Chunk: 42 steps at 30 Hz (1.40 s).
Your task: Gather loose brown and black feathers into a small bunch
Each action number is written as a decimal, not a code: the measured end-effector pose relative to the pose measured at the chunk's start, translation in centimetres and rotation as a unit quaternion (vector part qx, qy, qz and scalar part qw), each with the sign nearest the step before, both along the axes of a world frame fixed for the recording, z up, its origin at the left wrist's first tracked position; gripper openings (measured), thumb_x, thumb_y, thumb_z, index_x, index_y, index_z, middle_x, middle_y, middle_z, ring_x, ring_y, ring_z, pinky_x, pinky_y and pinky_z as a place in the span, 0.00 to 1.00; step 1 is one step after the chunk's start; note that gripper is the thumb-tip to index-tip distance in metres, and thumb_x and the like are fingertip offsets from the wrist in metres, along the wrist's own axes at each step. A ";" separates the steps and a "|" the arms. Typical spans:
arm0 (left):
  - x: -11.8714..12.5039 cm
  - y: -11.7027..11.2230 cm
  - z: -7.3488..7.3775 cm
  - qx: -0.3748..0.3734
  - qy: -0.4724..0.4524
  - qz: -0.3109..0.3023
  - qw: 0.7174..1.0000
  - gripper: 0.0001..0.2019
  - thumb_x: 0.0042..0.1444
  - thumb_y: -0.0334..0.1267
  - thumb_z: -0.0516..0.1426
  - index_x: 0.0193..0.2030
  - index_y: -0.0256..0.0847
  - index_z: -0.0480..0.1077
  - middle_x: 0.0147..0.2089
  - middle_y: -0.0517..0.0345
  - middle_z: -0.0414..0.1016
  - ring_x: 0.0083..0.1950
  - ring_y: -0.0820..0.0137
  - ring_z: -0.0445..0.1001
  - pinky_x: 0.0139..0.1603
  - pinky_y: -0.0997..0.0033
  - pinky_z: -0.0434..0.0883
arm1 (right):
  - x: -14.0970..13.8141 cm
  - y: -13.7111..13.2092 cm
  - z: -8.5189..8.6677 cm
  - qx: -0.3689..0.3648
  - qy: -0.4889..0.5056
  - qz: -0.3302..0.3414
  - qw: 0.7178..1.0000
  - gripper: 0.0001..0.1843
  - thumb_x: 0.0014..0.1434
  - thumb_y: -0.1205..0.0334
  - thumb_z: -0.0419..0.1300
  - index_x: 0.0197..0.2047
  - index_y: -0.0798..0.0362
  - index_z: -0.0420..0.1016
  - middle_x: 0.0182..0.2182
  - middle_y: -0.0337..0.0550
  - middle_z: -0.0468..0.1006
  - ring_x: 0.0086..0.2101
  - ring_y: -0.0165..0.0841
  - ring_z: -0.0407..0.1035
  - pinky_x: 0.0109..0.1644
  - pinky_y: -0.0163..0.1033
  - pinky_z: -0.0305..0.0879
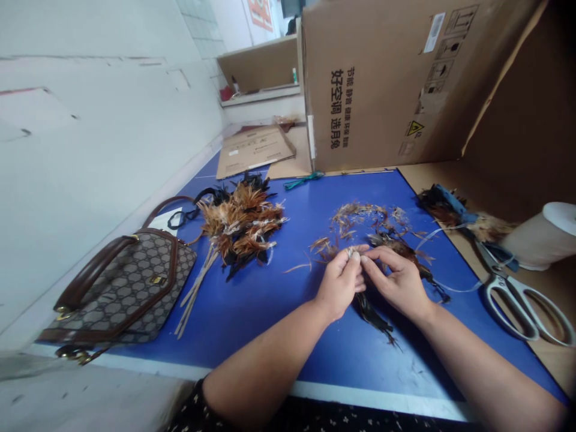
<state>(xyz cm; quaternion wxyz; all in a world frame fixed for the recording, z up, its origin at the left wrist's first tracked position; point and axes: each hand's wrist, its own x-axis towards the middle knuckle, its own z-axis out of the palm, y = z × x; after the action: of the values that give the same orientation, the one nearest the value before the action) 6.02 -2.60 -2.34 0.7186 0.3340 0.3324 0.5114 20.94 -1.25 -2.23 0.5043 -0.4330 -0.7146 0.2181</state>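
Behind, box (387, 84) lettered 好空调; hands (371, 279) on feathers (360, 251)

My hands (360, 276) hide the feather quills (351, 251) I pinch; scissors (517, 300) at 3 o'clock cut off by edge.

Matt blue tabletop (279, 300), fluffy brown feathers (240, 225), glossy metal scissors (517, 297), rough cardboard box (387, 84), patterned coated-canvas handbag (130, 288)
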 end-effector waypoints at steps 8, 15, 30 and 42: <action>-0.1 0.1 0.0 -0.005 0.019 0.022 1.000 0.27 0.59 0.60 0.68 0.52 0.39 0.77 0.28 0.69 0.54 0.25 0.80 0.51 0.25 0.78 0.53 | 0.0 0.0 0.0 0.004 0.004 0.038 0.999 0.12 0.71 0.52 0.64 0.41 0.47 0.87 0.39 0.47 0.85 0.40 0.39 0.80 0.47 0.47 0.79; -0.6 0.6 -0.6 0.054 0.075 0.078 0.993 0.21 0.65 0.59 0.63 0.43 0.39 0.75 0.30 0.63 0.60 0.29 0.76 0.58 0.30 0.76 0.60 | 1.7 0.4 0.4 0.017 -0.017 -0.028 0.999 0.10 0.71 0.54 0.64 0.46 0.47 0.86 0.40 0.47 0.84 0.41 0.40 0.79 0.47 0.48 0.77; -1.5 1.0 1.7 -0.021 -0.001 0.100 0.995 0.23 0.58 0.56 0.69 0.38 0.40 0.67 0.26 0.70 0.52 0.23 0.81 0.47 0.24 0.78 0.48 | 6.6 3.2 -1.0 0.094 -0.143 -0.151 0.974 0.09 0.69 0.56 0.62 0.45 0.48 0.84 0.37 0.46 0.83 0.39 0.42 0.77 0.47 0.52 0.74; -0.4 0.3 1.4 -0.052 0.010 0.103 0.993 0.26 0.55 0.59 0.70 0.35 0.42 0.64 0.24 0.72 0.51 0.22 0.81 0.48 0.22 0.78 0.49 | 4.9 5.9 -3.1 0.091 -0.289 -0.141 0.942 0.08 0.68 0.62 0.63 0.41 0.51 0.85 0.47 0.55 0.84 0.49 0.49 0.73 0.56 0.58 0.68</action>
<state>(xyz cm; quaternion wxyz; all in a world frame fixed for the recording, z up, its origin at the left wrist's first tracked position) 5.57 -2.28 -0.92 0.6754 0.2649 0.3984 0.5612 25.81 4.69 -5.37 0.3389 -0.5261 -0.7779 -0.0563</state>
